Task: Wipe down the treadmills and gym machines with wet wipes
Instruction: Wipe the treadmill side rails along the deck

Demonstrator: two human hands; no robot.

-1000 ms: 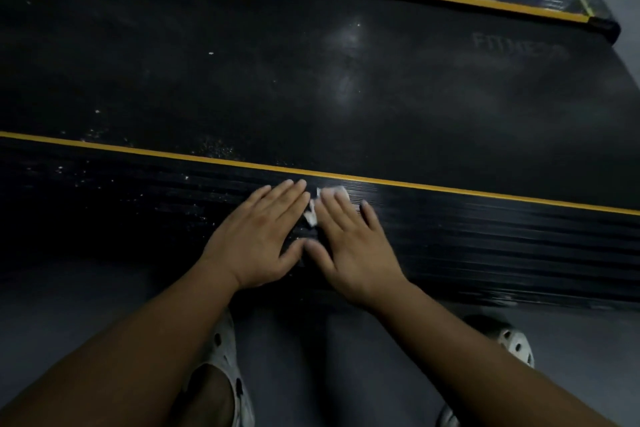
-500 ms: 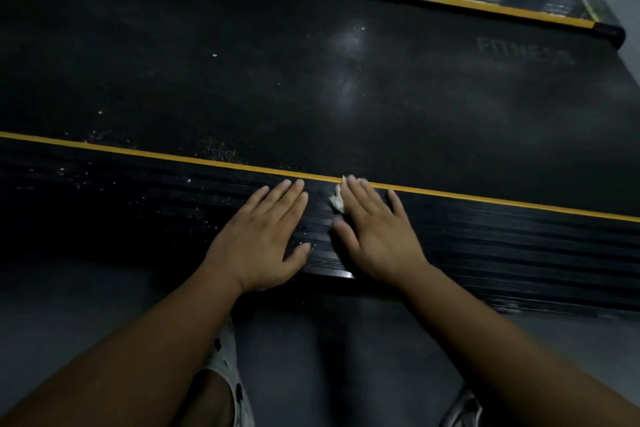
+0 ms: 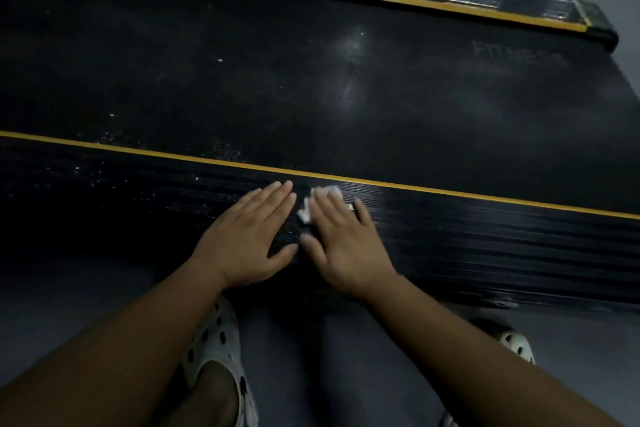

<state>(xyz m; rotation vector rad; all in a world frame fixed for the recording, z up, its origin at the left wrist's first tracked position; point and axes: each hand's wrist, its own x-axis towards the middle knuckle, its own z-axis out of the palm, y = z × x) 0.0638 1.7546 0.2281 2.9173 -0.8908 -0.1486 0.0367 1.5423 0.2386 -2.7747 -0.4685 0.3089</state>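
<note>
**Two flat hands on the near rail, one wipe under the right**

The left hand (image 3: pixel 247 239) lies palm down on the ribbed near rail (image 3: pixel 485 236) of the treadmill (image 3: pixel 311 80). Its fingers are straight and close together, and the thumb sticks out to the right. It holds nothing and only rests on the rail.

Just beside it, the right hand (image 3: pixel 346 246) is also flat and palm down, its fingers straight and slightly spread, with the little finger farthest apart. It presses the wipe (image 3: pixel 305 214) against the rail and does not pinch it. The hand is a little blurred.

The wipe lies under the right fingers. White bits of it show in the gap between the two hands, beside the index finger, and past the fingertips. Those far bits are close to the yellow stripe (image 3: pixel 138 151) along the rail's inner edge.

By count there are two hands, one wipe and one treadmill. The treadmill has two yellow stripes, one along each side of the dark belt, and pale specks dot the belt and rail toward the left. On the grey floor (image 3: pixel 346 357) by the rail's outer edge are two pale perforated shoes, the left (image 3: pixel 216 340) below the left wrist and the right (image 3: pixel 516 345) partly hidden by the right forearm.
</note>
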